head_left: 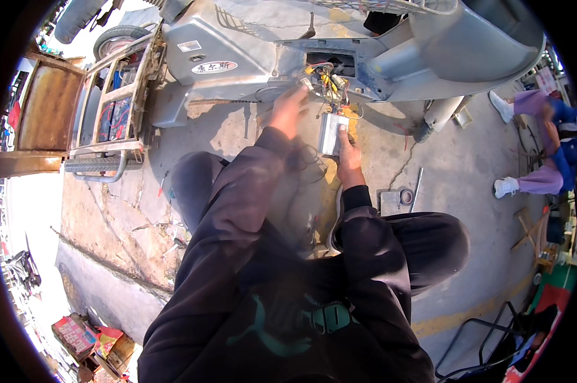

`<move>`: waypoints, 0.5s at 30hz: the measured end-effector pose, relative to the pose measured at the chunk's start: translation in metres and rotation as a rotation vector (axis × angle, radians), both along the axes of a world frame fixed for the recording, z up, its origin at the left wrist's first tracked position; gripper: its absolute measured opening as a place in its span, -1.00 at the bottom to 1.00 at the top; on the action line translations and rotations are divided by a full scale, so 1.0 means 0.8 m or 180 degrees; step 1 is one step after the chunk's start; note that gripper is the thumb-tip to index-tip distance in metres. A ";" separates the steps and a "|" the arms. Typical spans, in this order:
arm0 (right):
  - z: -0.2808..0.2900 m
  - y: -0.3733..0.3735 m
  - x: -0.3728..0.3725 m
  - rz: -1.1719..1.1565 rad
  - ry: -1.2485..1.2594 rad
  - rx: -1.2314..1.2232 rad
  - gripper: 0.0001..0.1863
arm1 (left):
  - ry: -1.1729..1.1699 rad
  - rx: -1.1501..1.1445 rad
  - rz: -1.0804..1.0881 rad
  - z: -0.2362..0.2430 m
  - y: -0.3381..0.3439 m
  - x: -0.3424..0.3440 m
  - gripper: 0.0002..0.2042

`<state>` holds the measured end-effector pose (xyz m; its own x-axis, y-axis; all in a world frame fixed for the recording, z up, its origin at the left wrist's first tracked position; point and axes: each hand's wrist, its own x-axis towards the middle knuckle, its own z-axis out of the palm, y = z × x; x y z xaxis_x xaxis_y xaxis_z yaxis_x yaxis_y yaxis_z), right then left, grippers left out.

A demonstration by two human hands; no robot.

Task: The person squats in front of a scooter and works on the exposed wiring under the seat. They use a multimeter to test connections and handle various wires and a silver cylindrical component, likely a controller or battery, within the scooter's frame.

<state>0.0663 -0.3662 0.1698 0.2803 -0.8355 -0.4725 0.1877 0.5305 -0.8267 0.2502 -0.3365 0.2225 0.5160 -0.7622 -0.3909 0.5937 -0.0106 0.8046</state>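
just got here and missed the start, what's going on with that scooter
A person is working beside a grey scooter. Their right hand holds a silver box, with a tangle of wires between it and the scooter. The left hand is blurred near the wires; whether it grips any is unclear. A tape roll lies nearby.

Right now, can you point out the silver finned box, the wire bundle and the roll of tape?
Silver finned box point(330, 135): head view, middle of its ribbed face.
Wire bundle point(327, 83): head view, among its yellow parts.
Roll of tape point(402, 197): head view, left side of its ring.
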 end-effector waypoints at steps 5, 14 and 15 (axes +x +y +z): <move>-0.043 -0.009 -0.005 0.0211 0.0298 -0.0398 -0.36 | -0.0102 -0.0258 0.0041 0.012 -0.015 -0.001 -0.76; -0.083 -0.006 0.019 0.0155 0.0961 -0.0798 -0.43 | -0.0311 -0.0117 -0.0228 0.051 -0.018 -0.014 -0.70; -0.073 0.002 0.026 0.0192 0.1009 -0.0784 -0.42 | -0.0323 -0.0194 -0.0425 0.057 -0.021 -0.007 -0.71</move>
